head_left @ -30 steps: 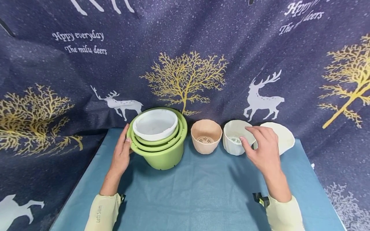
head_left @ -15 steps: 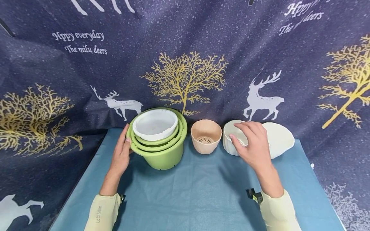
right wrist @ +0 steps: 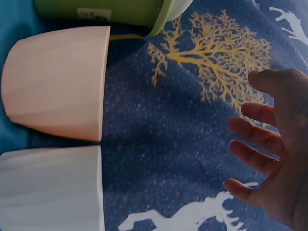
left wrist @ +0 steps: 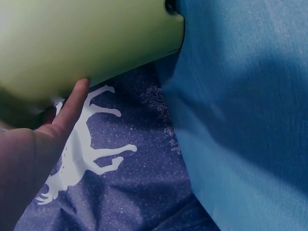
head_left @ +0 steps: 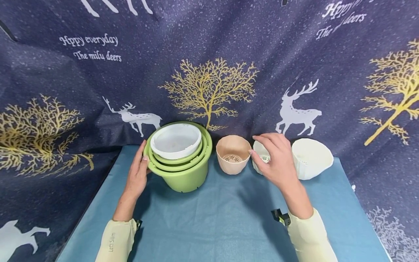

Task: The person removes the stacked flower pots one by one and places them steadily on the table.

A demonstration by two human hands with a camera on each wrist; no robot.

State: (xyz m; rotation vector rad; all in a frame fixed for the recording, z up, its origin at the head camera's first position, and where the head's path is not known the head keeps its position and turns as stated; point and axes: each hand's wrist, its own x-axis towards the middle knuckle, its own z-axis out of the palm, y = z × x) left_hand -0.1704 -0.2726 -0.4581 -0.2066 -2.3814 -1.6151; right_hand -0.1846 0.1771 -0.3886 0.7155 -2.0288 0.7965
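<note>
My left hand rests against the left side of a large green flowerpot, its thumb near the rim. In the left wrist view a straight finger touches the pot's wall. Smaller green pots sit nested inside, with a white oval pot on top. My right hand hovers over a ribbed white flowerpot, hiding much of it, with fingers spread and nothing held. Its fingertips overlap the right rim of a peach flowerpot in the head view. The right wrist view shows this hand beside the pots' openings.
To the right stands a cream pot with a flared lip. All the pots stand along the back of a blue-covered table, close to a dark blue cloth printed with deer and trees. Black wrist cameras sit at the cuffs.
My right hand has moved left, from between the cream and white pots across the white pot to the peach pot's edge. The left hand and all the pots have stayed put.
</note>
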